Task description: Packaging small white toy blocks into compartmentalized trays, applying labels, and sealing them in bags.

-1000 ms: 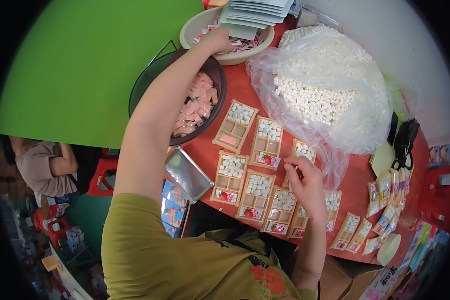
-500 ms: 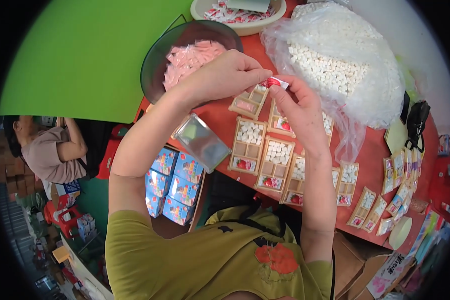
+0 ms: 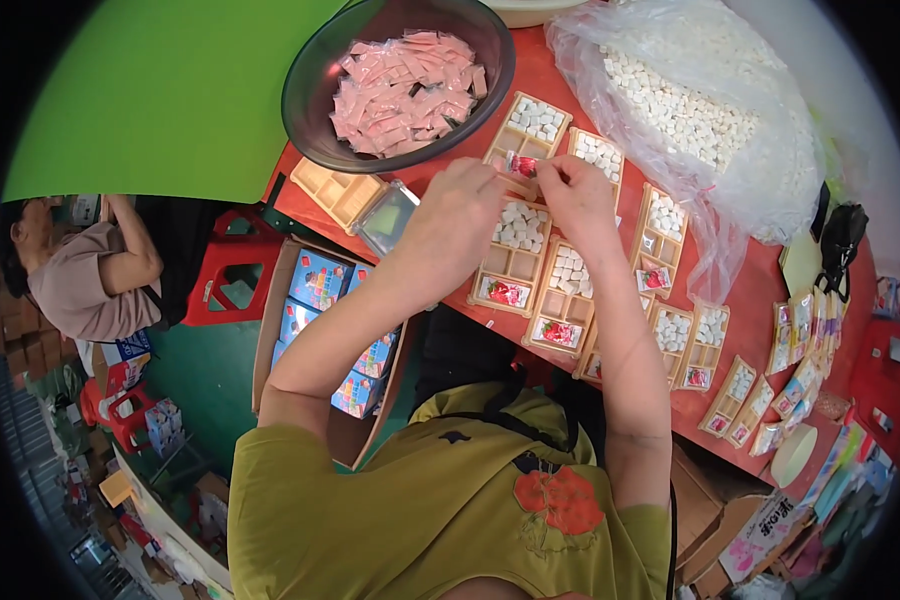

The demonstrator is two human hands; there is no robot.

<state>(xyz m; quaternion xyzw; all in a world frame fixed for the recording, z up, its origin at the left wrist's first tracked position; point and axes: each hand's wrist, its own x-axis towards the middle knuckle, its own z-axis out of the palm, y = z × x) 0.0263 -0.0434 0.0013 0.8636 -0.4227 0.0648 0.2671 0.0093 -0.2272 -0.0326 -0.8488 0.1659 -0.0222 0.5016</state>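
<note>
A small strawberry-print sachet (image 3: 521, 165) lies at a compartment of a light wooden-looking tray (image 3: 494, 146), below its white cubes. My right hand (image 3: 582, 205) pinches at the sachet's right end with thumb and forefinger. At its left end is my left hand (image 3: 452, 225), fingers curled together; its fingertips are partly hidden, so what they grip cannot be made out. Just below, another tray (image 3: 493, 268) holds white cubes (image 3: 519, 226) and a strawberry sachet (image 3: 503, 292). Beside it, a similar tray (image 3: 545, 300) is filled alike.
A dark bowl of pink packets (image 3: 405, 95) stands at the far left. An unfilled tray (image 3: 336, 190) and a clear container (image 3: 386, 218) lie below it. Far right is a big plastic bag of white cubes (image 3: 680, 110). A carton (image 3: 270, 372) holds blue boxes. Another person (image 3: 95, 265) sits at left.
Both hands have brought the sachet from above the trays down to the tray. The view has shifted, showing more of the pink packets and less of the pale basin behind.
</note>
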